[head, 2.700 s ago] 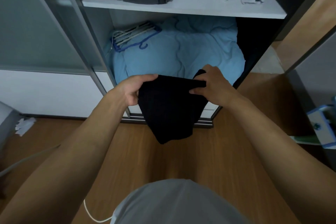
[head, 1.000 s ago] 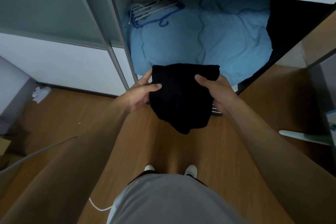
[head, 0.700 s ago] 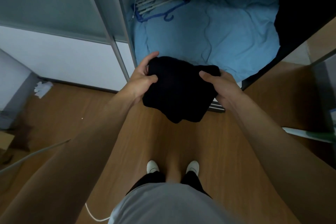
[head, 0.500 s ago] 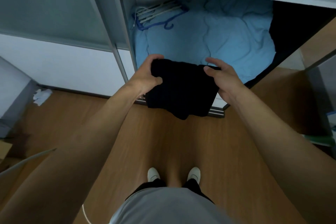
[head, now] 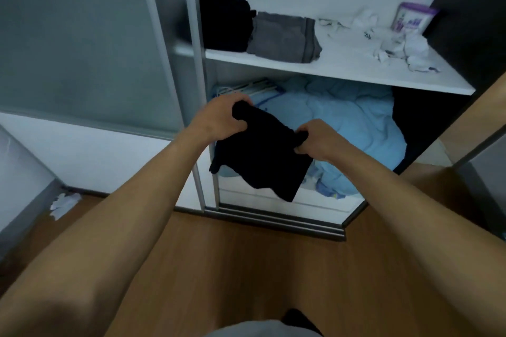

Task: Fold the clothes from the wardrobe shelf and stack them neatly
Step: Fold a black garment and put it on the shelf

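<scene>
Below the white shelf (head: 342, 63), in front of the compartment under it, both hands hold the black garment (head: 262, 161) in the air. Half a second ago the hands were lower and held the cloth at its sides with looser fingers. Now they have risen toward the shelf, and the left hand (head: 221, 117) and the right hand (head: 315, 139) each clench one top corner, with the fingers curled tightly round the fabric. The garment hangs from these two grips as a compact piece, one corner pointing down, and it touches nothing else. The view has also lifted, so the top of the shelf now shows. I judge that the folding of this piece is nearly finished and that it is going up to join the stack.

On the shelf, at its left end, a black pile (head: 223, 19) touches a folded grey garment (head: 284, 35) just to its right. Toward the right end of the shelf lie small white crumpled clothes (head: 397, 44), probably socks, not yet folded, and behind them a purple tub (head: 413, 18). Under the shelf a light blue quilt (head: 342, 117) fills the compartment, with hangers (head: 246, 87) on it at the left. Left of the shelf stands a frosted sliding door (head: 82, 35). Far below the shelf is the wooden floor (head: 246, 268), with crumpled white paper (head: 64, 201) at the left.
</scene>
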A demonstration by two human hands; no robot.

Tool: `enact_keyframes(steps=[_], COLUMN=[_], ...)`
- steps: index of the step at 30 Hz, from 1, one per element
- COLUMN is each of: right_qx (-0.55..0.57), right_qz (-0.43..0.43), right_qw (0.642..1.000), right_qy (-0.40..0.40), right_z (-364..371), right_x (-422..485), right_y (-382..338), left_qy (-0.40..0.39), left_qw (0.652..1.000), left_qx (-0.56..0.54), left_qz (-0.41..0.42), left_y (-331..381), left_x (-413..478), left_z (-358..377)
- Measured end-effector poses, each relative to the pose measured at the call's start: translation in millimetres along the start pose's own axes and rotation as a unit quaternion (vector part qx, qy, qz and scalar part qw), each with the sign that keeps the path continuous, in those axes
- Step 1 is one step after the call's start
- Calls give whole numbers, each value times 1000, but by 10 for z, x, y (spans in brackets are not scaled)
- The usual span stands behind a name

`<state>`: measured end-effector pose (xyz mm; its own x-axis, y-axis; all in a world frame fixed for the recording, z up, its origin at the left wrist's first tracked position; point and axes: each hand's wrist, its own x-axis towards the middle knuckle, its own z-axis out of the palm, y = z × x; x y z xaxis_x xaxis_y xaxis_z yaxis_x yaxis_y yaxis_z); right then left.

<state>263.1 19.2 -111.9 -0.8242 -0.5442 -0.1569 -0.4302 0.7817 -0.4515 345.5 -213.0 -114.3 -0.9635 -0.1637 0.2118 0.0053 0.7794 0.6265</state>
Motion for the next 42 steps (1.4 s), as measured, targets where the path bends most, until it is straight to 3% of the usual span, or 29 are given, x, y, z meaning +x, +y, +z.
enact_keyframes(steps=[4,6,8,12,15,19,21,25,26,28,29,30,33,37,42], right_qx=[-21,151,362,593,678,778,793,770,741,605,532,485,466,429,388], right_qz=[-1,-6,6,-12,-33,-86,-108,-87,-67,-15,3,22,67,43,-32], right_qw=[989,976,924,802,730,617,593,619,651,772,825,855,869,894,892], right_qy=[147,157,125,77,74,80,88,128,153,194,191,181,153,120,231], right_z=[-280,-471,-650,-963,-1153,-1472,-1661,-1974,-2008,-1975,-1908,-1817,-1615,-1527,-1705], right_x=[264,422,552,965,1323,1908,2243,2997,3186,3525,3649,3755,4015,4240,4401], right_y=[4,0,-26,70,145,180,162,162,199,349,433,523,736,754,696], left_qy=[27,47,58,105,129,189,218,255,262,252,225,187,129,135,237], left_qw=[998,998,993,957,916,887,885,892,895,905,911,917,911,923,932], left_qx=[41,4,-101,-266,-378,-419,-407,-369,-360,-333,-311,-282,-242,-216,-133], left_qz=[42,40,23,59,24,37,52,46,22,-81,-149,-212,-308,-288,-239], left_y=[67,104,183,299,344,372,390,331,263,92,2,-95,-299,-340,-456], left_x=[303,503,720,1219,1661,2336,2676,3306,3433,3620,3685,3735,3888,4141,4308], left_z=[-154,-207,-261,-336,-388,-442,-481,-567,-566,-504,-453,-387,-276,-225,-210])
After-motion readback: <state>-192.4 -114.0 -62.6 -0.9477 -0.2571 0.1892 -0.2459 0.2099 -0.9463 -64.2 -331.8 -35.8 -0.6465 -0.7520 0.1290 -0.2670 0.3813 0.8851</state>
